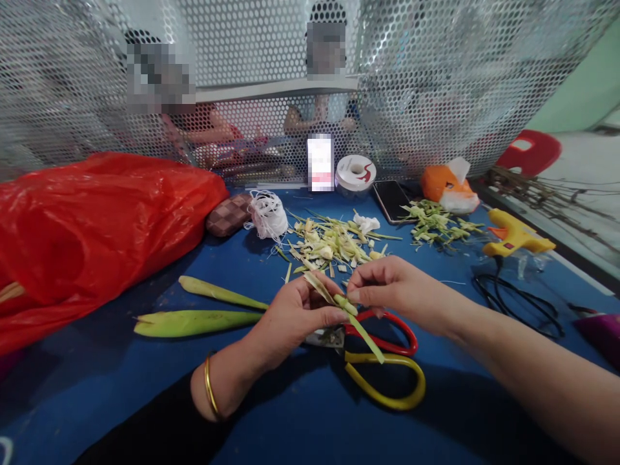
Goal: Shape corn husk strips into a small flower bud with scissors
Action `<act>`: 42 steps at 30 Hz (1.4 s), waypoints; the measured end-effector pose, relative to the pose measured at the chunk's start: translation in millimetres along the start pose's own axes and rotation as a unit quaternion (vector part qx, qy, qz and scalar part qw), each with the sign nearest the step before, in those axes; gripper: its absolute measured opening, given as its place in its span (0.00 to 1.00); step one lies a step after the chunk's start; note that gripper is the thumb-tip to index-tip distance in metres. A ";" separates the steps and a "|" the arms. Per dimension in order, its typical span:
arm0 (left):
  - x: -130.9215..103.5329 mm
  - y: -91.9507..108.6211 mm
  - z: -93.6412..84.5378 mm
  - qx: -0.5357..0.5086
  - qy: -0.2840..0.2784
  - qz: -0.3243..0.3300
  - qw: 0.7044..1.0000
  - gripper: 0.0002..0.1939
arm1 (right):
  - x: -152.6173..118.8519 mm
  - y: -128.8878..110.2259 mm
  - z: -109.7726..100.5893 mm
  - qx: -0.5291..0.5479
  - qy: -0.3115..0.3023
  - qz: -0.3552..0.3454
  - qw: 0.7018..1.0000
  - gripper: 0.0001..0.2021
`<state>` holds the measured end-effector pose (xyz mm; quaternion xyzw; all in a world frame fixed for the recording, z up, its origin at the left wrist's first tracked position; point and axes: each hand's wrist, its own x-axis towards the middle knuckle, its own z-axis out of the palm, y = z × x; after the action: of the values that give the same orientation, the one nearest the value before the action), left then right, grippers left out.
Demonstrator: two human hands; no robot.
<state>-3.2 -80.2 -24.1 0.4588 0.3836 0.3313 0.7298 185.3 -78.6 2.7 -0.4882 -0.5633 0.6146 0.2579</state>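
Pale-green folded leaf strip (345, 304) sits between the person's two hands, above the blue tabletop (271, 413), its narrow tail slanting down over the scissors. Left hand (293, 313), with a gold bangle (210, 387) at the wrist, has its thumb pressed toward curled fingers, gripping the strip; right hand (400, 287) pinches its near end between thumb and forefinger, almost closed.

Scissors with one red and one yellow handle (356, 358) lie right beneath, crowding the space under the fingers. Leftward, two long green leaf blades (194, 323) reach out from behind the left hand, and a shiny red plastic bag (106, 226) fills the table's left side. Beyond the hands, a heap of pale plant scraps (329, 245) takes up the middle, near a bundle of white string (268, 216). A broad stretch of blue runs from the yellow handle toward the viewer; another lies between the right forearm and a yellow glue gun (516, 237), beside its coiled black cable (513, 310).

The table's right edge runs just beyond the glue gun, with dry twigs (557, 194) outside it. Silvery perforated sheeting (261, 39) rises behind; pale-green wall (586, 90) shows far right.
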 end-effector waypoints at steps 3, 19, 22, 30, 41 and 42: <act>-1.4 -2.5 -0.6 -0.037 -0.008 -0.034 0.999 0.17 | 0.0 -0.7 1.9 0.012 0.001 0.003 1.000 0.06; -4.2 -4.3 4.7 -0.102 0.025 -0.049 0.993 0.13 | 1.0 -1.2 4.3 -0.084 0.020 -0.037 0.996 0.07; -3.9 -5.3 5.5 -0.103 0.030 -0.047 0.993 0.12 | 1.5 -0.6 4.2 -0.051 0.003 -0.033 0.998 0.07; -3.3 -7.3 6.8 -0.097 0.036 -0.035 0.994 0.12 | 2.2 0.5 2.9 0.022 -0.001 0.014 1.000 0.07; -3.1 1.9 3.7 -0.048 0.030 -0.111 0.992 0.10 | 1.9 2.3 4.7 -0.054 0.020 -0.035 0.998 0.05; -3.0 2.5 3.1 -0.037 0.028 -0.115 0.992 0.10 | 1.5 2.2 5.0 -0.065 0.022 -0.043 0.997 0.05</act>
<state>-2.3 -83.1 -20.1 0.3746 0.4415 0.2721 0.7685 180.8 -80.0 -0.4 -0.4926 -0.6170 0.5538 0.2645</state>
